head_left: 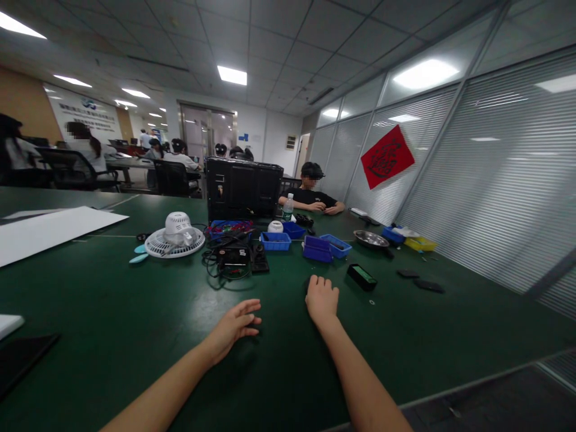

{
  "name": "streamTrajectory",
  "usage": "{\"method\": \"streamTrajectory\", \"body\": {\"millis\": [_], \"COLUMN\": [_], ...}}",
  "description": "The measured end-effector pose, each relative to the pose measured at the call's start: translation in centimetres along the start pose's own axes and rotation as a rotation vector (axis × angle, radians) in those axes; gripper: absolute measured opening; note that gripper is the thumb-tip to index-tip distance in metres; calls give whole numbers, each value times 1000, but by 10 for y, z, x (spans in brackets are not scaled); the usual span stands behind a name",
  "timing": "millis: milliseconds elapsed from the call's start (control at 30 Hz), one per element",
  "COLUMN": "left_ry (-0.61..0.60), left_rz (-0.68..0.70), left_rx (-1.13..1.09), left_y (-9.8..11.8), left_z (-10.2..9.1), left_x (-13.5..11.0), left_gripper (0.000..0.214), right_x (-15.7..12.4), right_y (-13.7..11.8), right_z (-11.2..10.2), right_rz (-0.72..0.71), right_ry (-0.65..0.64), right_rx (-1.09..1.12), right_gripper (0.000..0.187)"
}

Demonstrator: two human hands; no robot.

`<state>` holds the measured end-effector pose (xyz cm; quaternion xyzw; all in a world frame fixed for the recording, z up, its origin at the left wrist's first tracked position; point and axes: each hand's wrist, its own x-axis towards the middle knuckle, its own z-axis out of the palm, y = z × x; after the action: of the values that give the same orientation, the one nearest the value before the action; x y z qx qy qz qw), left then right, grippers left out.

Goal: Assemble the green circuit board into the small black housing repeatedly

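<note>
My left hand point(234, 330) hovers just above the green tabletop, its fingers stretched out and apart, with nothing in it. To the right of it, my right hand point(323, 300) rests low over the table with its fingers curled down. A dark edge shows beside those fingers, but what they hold, if anything, is hidden. Nearest to the right hand lies a black box with a green display point(362, 276), a little to its right, and a small ring point(372, 302) is close by. Beyond the hand sit a dark blue bin point(317, 249) and a lighter blue tray point(335, 246).
A white fan part point(174, 238), a black device with tangled cables point(234, 255) and a blue tray point(275, 241) stand farther back. Behind them rises a large black panel point(243, 189). A metal pan point(371, 239) and dark flat pieces point(428, 286) lie right. A person sits across.
</note>
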<state>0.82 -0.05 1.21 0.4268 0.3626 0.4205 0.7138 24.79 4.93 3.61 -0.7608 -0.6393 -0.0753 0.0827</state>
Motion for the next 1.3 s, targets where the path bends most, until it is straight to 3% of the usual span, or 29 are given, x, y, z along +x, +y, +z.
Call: {"method": "streamTrajectory", "body": {"millis": [167,433,600,767,867,967,1033,1133,1233,1300], "left_ry": [-3,-22,-30,-35,-40,-10,27,97,128,119], "left_rz": [1,-3,-5,4,9,19,49,185,351,441], "left_rx": [1,10,12,9,8,55,146,316,460,593], "left_y": [0,-1,-1,-1,-2,-4,-6,-10,-16,-20], "left_z": [-1,-2,-3,-4,-4,-4,-3,0,0,-2], "left_x": [0,1,2,1,1,4,5,6,6,7], "left_gripper": [41,40,40,39,40,41,45,60,80,90], "right_x": [-4,5,9,7,1,-6,-10,-19,-33,-43], "right_y": [-5,20,22,27,28,18,3,-28,-57,-71], "right_z": [-5,-2,1,-20,-36,-41,-34,-12,10,20], "right_rz": [-48,46,63,166,202,176,114,85,125,157], "right_ry": [-28,-118,-175,-76,127,307,214,-155,-472,-594], "right_rx": [62,161,182,260,368,658,1003,1493,1741,1854], "right_gripper": [46,64,49,51,57,64,65,56,38,31]}}
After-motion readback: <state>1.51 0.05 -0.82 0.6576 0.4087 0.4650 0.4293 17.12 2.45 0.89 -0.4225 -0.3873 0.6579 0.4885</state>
